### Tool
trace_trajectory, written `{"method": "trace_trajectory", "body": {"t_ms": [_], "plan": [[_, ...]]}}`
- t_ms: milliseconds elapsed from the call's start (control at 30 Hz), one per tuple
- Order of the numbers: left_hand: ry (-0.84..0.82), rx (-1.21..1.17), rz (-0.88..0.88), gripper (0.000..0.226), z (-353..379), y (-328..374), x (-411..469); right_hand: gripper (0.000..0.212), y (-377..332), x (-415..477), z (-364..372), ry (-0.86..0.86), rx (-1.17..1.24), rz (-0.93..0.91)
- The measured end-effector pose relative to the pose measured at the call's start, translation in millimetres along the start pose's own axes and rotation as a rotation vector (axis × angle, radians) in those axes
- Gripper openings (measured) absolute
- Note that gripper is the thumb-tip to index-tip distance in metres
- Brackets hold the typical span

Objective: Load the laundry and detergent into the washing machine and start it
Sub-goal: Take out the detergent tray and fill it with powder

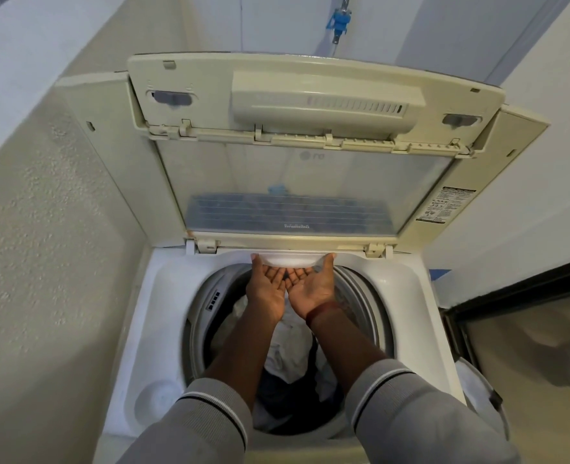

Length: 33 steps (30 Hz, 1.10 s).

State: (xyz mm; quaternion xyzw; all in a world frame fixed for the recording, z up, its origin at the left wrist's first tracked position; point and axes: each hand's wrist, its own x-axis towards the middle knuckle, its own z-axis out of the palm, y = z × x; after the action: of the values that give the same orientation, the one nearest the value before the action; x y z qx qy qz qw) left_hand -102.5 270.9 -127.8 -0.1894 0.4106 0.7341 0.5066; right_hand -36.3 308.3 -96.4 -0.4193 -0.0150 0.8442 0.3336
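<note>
A white top-loading washing machine [133, 346] stands with its folding lid [287, 182] raised against the back. In the drum [200, 316] lies laundry [288, 358], white cloth over dark pieces. A white detergent drawer [293, 260] sits at the back rim of the opening. My left hand [266, 289] and my right hand [310, 286] reach over the drum side by side, palms up and fingers spread. Each thumb touches one lower corner of the drawer. Nothing lies in either palm. No detergent container is in view.
A textured wall [42, 229] runs close along the machine's left side. A blue water tap [338, 21] hangs on the wall behind the lid. A dark-framed panel [511, 293] stands to the right. A round recess [156, 400] sits in the machine's front left corner.
</note>
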Motion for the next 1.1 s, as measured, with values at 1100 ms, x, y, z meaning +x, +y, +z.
{"method": "trace_trajectory", "body": {"t_ms": [1100], "plan": [[0.114,0.097,-0.002,0.041,-9.6,-6.9,-80.0,0.056,10.0,-78.8,7.2,0.214,-0.109,-0.036]]}}
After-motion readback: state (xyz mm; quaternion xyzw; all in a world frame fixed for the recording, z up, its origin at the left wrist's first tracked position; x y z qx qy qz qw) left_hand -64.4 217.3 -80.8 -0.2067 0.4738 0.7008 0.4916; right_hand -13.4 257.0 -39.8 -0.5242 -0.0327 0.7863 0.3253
